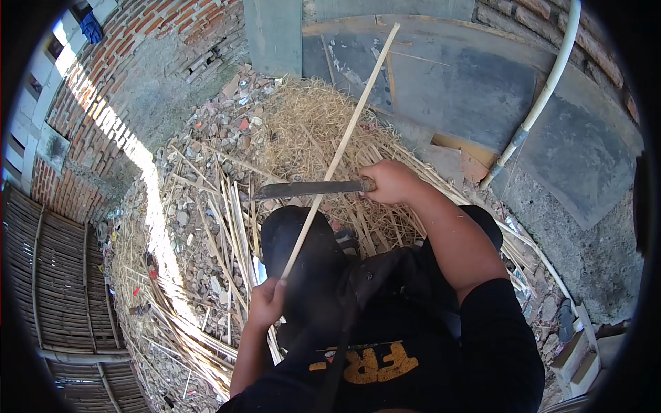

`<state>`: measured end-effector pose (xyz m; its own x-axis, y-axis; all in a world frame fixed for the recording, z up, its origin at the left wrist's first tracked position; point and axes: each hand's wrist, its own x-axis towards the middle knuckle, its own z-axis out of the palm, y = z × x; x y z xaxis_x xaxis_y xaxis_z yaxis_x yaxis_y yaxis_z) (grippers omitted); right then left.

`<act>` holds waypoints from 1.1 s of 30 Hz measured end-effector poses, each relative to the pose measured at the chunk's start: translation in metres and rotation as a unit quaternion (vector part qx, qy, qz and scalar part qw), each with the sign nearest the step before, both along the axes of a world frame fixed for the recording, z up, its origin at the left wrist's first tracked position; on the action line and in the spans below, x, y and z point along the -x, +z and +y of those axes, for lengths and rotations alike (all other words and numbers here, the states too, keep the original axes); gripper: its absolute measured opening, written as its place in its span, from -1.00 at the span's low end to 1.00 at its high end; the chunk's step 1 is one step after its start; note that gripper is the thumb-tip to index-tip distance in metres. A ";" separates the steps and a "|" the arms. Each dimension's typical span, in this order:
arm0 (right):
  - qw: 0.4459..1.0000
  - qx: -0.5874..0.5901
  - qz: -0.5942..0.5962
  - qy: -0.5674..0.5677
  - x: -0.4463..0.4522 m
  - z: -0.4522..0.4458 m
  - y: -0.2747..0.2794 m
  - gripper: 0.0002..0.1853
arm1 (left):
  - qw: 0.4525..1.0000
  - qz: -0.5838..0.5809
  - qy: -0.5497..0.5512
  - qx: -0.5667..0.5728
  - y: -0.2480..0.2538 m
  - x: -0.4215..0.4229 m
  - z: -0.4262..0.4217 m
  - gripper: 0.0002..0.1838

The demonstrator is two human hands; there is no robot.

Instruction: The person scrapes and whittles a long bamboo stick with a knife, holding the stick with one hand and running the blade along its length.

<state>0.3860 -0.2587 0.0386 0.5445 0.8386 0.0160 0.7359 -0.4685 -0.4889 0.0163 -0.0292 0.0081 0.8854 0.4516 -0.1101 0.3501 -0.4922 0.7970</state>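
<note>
My right hand (391, 183) is closed around the handle of a machete (310, 188), whose dark blade points left across my front. Closed on the lower end of a long pale bamboo strip (346, 134) is my left hand (265, 303). From that hand the strip slants up and to the right. Blade and strip cross above my knees; I cannot tell whether they touch. Below and beyond them lies a heap of straw-coloured shavings (303, 124).
Loose bamboo strips (234, 227) lie on the rubble at left, with a further bundle (196, 341) nearer me. A brick wall (165, 41) and a slatted bamboo panel (58, 261) stand left. Grey boards (454, 89) and a white pipe (551, 82) line the right side.
</note>
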 end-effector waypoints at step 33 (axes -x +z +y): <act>1.000 0.001 0.013 -0.012 0.000 0.003 -0.009 -0.70 | 1.000 0.002 0.000 -0.019 0.000 -0.001 0.000 -0.65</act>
